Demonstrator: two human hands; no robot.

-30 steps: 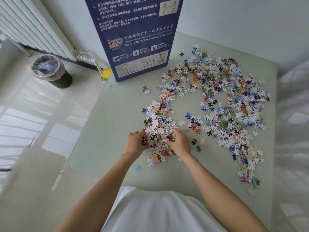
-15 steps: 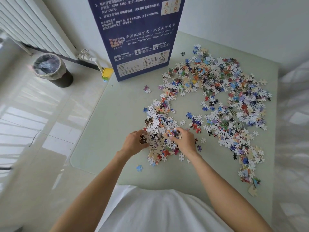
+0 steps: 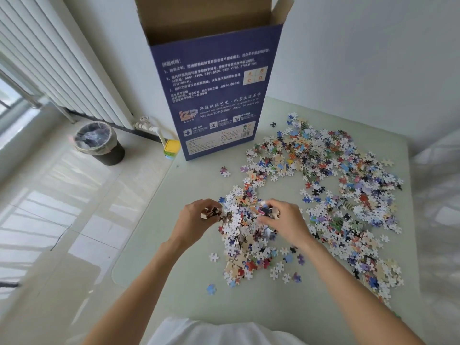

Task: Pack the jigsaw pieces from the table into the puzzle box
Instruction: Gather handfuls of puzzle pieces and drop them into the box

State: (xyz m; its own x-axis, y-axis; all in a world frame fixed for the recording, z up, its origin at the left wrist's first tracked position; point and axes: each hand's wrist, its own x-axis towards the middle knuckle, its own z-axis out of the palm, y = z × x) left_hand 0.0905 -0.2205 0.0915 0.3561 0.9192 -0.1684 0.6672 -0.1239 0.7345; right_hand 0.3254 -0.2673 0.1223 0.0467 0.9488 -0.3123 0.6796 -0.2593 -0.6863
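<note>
Head view: a tall dark-blue cardboard puzzle box (image 3: 219,95) stands upright at the far edge of a pale green glass-topped table (image 3: 154,220), its top flaps open. Loose multicoloured jigsaw pieces (image 3: 336,185) lie scattered across the tabletop to the right of the box and in front of it. The left hand (image 3: 196,221) and the right hand (image 3: 283,220), fingers curled, each grip a small clutch of pieces at the near pile.

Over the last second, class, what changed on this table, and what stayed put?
Both hands rose off the near pile: the left hand now grips a small bunch of jigsaw pieces, the right hand another. The puzzle box and the scattered spread stayed where they were.
</note>
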